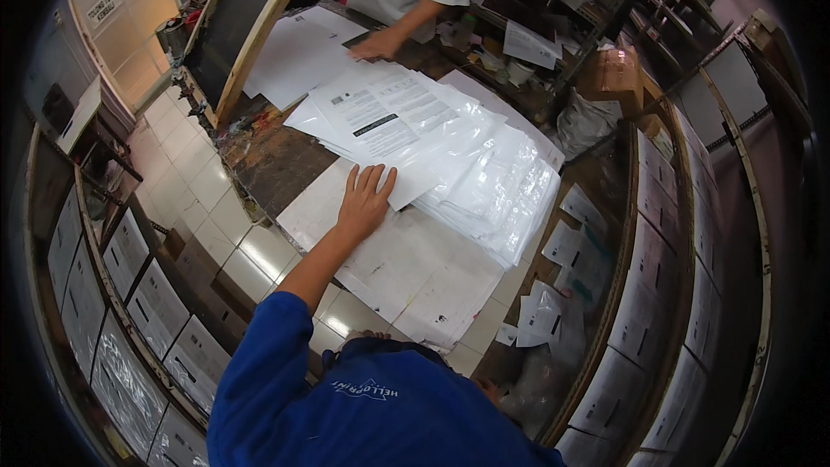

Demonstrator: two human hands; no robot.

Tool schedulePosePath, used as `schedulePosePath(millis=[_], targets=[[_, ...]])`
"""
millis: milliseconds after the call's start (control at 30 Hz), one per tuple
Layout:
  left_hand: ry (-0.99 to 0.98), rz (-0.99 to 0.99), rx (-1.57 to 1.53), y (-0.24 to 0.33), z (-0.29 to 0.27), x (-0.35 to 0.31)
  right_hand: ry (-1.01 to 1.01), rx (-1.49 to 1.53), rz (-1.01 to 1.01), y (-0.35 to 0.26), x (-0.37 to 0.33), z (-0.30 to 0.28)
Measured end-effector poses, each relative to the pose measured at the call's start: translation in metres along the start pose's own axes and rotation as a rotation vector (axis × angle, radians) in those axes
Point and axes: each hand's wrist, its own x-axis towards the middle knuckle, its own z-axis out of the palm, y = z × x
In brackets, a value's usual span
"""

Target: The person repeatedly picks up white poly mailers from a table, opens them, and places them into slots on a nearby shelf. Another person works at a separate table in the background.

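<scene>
Printed sheet (380, 121): lies just ahead of my left grip, on top of the bag stack.
Left grip (363, 203): flat, fingers spread, palm down, holding nothing; pressed on a white sheet (406, 268).
Right grip: I cannot see it.
Clear bags (493, 190): fanned stack to the grip's right on the tabletop (272, 160).
Other person's hand (376, 45): well beyond the grip, resting on papers.

Hands in view: two, the wearer's left hand (365, 199) and a co-worker's hand (373, 45)
Stacks of clear plastic bags (493, 182): one, too many bags to count
Printed sheet (380, 117) on top: one
Wooden-framed screen (238, 26) leaning at the table: one
Cardboard box (612, 73): one
</scene>
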Motion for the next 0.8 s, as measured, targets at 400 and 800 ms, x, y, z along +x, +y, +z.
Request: schedulePosePath(millis=[400,800], targets=[[0.034,0.311,-0.26,0.1,-0.025,-0.043,0.032,0.648,-0.25,-0.02,0.007,0.025],[-0.113,0.571,-0.56,0.188,-0.041,-0.117,-0.366,1.15,-0.334,-0.221,-0.037,-0.004]])
